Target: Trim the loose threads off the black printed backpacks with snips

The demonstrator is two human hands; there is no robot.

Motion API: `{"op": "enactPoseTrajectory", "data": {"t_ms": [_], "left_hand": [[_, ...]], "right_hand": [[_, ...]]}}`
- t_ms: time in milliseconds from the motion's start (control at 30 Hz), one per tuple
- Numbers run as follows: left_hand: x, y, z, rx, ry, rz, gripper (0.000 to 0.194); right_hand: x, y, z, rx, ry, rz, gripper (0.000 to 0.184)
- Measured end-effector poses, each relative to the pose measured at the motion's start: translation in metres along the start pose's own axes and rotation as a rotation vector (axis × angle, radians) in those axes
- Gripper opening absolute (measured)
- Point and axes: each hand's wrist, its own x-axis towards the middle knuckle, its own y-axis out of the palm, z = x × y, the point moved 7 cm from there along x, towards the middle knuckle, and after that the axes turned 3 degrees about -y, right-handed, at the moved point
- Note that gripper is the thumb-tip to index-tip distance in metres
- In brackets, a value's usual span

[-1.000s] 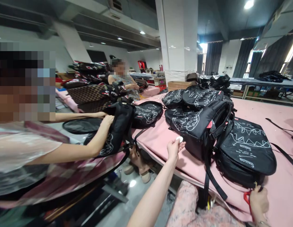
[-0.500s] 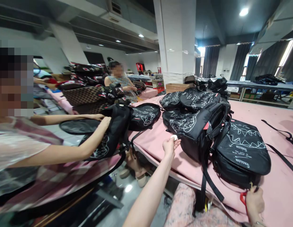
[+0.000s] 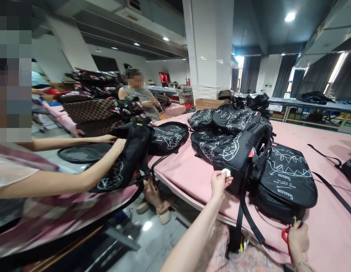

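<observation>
My left hand (image 3: 219, 184) pinches a small white disc (image 3: 226, 172) between thumb and fingers. It is in front of the bottom of a black backpack (image 3: 230, 151) with white scribbled drawings, lying on the pink table. At the lower right, my right hand (image 3: 298, 238) is closed around red-handled scissors (image 3: 285, 235); their blades are mostly hidden. Just beyond that hand lies another black backpack (image 3: 291, 177) with white lettering on its front. Black straps (image 3: 250, 221) hang from the middle backpack over the table's near edge.
On the left, a co-worker's hands (image 3: 118, 145) work at an open black backpack (image 3: 135, 151). Another person (image 3: 138, 90) sits farther back beside piled bags (image 3: 93, 85). The pink table (image 3: 334, 234) spreads right, with a loose strap (image 3: 336, 194). A white pillar (image 3: 209, 49) rises behind.
My left hand has moved right with the white disc, closer to the middle backpack's bottom. My right hand keeps its hold beside the right backpack. The view has shifted slightly.
</observation>
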Motion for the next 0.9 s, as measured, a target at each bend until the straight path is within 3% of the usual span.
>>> {"op": "enactPoseTrajectory", "data": {"t_ms": [233,400,467,567,700,767,900], "left_hand": [[-0.014,0.009,0.006,0.059,0.045,0.143,0.019],[-0.046,0.037,0.027,0.244,0.085,0.431,0.028],[-0.052,0.037,0.032,0.313,0.151,0.470,0.028],[-0.043,0.017,0.019,0.393,0.366,0.376,0.023],[-0.029,-0.017,-0.020,0.512,0.765,0.204,0.013],[-0.028,-0.019,-0.034,0.581,0.953,0.211,0.012],[-0.032,0.000,-0.044,0.728,1.241,0.332,0.015]], "right_hand": [[-0.002,0.000,0.002,0.006,0.024,0.020,0.051],[-0.003,-0.003,0.004,0.006,0.024,0.013,0.050],[-0.003,-0.004,0.005,0.006,0.017,0.011,0.050],[-0.004,-0.004,0.007,0.006,0.009,0.014,0.049],[-0.004,-0.003,0.006,0.001,0.007,0.013,0.050],[-0.004,-0.003,0.006,-0.001,0.006,0.013,0.050],[-0.005,-0.002,0.007,-0.001,-0.004,0.015,0.049]]}}
